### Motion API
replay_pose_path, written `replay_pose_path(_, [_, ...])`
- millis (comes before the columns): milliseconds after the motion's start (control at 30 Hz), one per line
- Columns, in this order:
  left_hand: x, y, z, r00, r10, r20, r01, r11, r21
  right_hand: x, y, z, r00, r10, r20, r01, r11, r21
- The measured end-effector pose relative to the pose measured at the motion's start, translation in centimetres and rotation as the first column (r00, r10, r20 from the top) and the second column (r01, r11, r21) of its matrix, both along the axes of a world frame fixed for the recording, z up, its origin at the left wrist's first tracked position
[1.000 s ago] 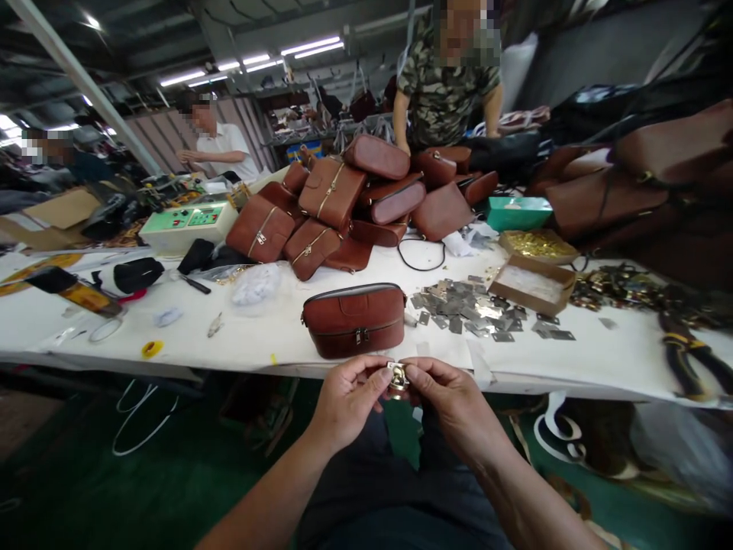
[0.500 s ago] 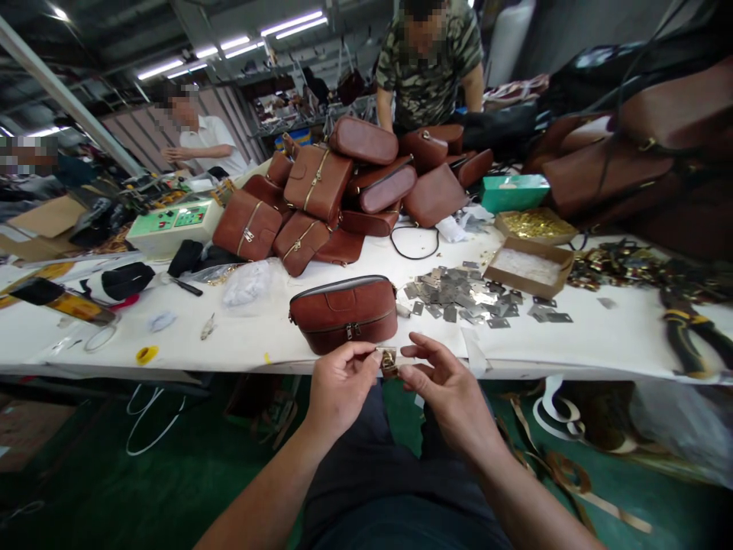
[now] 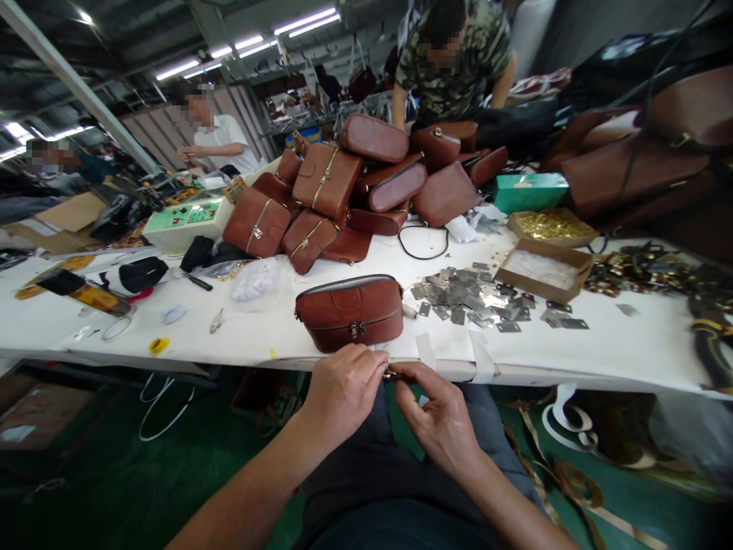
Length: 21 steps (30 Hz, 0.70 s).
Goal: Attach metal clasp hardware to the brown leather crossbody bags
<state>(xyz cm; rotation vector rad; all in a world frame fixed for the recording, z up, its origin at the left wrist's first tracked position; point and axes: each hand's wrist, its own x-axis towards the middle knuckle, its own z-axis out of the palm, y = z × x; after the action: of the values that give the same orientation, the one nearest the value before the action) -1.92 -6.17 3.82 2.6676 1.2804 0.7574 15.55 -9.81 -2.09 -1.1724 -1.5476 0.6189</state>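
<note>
Just beyond the table's front edge, a small gold-coloured metal fitting is between my two hands, mostly covered by fingers. My left hand is closed, pinching it from the left with thumb and fingertips. From the right, my right hand meets it with bent fingers, the index fingertip on its upper side and the thumb lower down. A brown leather bag with a two-pull zipper lies right behind my hands, touched by neither. Flat metal plates are scattered to its right.
Brown bags are heaped at the back. An open carton, a box of gold-coloured parts and pliers lie to the right. A plastic bag and yellow tape lie left. Co-workers are behind the table.
The fitting has turned and is now mostly hidden by my fingers. My right hand has closed in from the right, its index fingertip on the fitting. The view has shifted slightly left.
</note>
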Motion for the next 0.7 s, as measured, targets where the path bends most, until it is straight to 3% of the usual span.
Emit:
replay_pose_path(200, [-0.4, 0.8, 0.8, 0.997, -0.001, 0.072, 0.023, 0.951, -0.309, 1.2, 0.1, 0.6, 0.977, -0.016, 0.211, -0.025, 0.982, 0.186])
replay_pose_path(300, [-0.3, 1.1, 1.8, 0.995, 0.024, 0.097, 0.021, 0.898, -0.439, 1.2, 0.5, 0.9, 0.970, 0.066, 0.236, -0.109, 0.979, 0.173])
replay_pose_path(467, [-0.5, 1.2, 2.0, 0.930, 0.099, 0.354, 0.138, 0.798, -0.586, 1.0, 0.7, 1.1, 0.980, 0.196, 0.033, -0.198, 0.977, 0.081])
replay_pose_path(600, [-0.8, 0.7, 0.8, 0.790, 0.226, 0.570, 0.243, 0.738, -0.629, 0.9, 0.6, 0.9, 0.970, 0.106, -0.220, -0.115, 0.993, -0.028])
replay_pose_path(700, [-1.0, 0.1, 0.2, 0.783, 0.249, 0.569, 0.210, 0.756, -0.620, 0.9, 0.6, 0.9, 0.954, 0.068, -0.291, -0.086, 0.995, -0.050])
